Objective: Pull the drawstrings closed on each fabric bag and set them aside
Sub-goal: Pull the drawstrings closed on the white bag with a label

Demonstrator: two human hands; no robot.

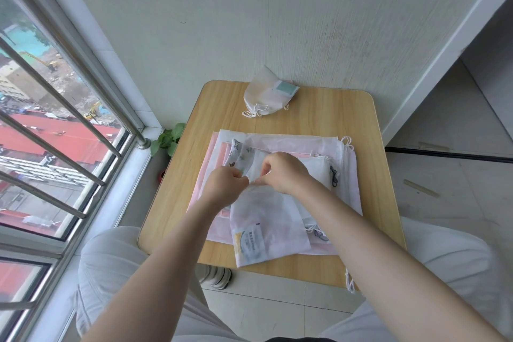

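A pile of flat white and pink fabric bags (277,144) lies on the middle of a small wooden table (319,108). On top lies a white drawstring bag (266,225) with a yellow-and-white printed label near its lower end. My left hand (224,184) and my right hand (283,172) meet at this bag's upper edge, and both pinch the fabric there with curled fingers. A closed white bag (266,91) with its strings gathered sits at the table's far edge near the wall.
A barred window (55,119) runs along the left. A small green plant (168,140) stands on the floor between sill and table. My knees in white trousers (111,258) flank the table's near edge. A loose white string (349,283) hangs off the near right corner.
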